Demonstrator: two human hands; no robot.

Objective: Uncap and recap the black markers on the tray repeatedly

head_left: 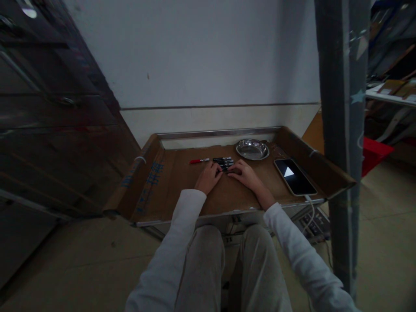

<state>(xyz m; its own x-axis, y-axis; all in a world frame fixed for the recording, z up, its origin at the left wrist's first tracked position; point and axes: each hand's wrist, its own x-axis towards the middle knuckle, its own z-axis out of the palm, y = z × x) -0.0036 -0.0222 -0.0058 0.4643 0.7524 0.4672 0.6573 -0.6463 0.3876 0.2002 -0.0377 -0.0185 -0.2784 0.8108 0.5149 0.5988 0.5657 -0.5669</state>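
Several black pens [222,160] lie side by side, lengthwise across the cardboard-lined tray. My left hand [208,177] is closed, its fingertips pinched at the left end of the nearest black pen. From the other side, my right hand [246,175] has its thumb and fingers closed at that pen's right end. Fingers partly hide this pen, and the low light blurs its details. A red pen [196,161] with a silvery tip end lies apart, just beyond and left of my left hand.
A round metal dish [252,149] sits at the tray's back right. A phone [295,176] with a white cable [312,212] lies at the right. Cardboard flaps [320,162] rise at both sides. A wrapped post [341,130] stands right, a wall [201,56] behind.
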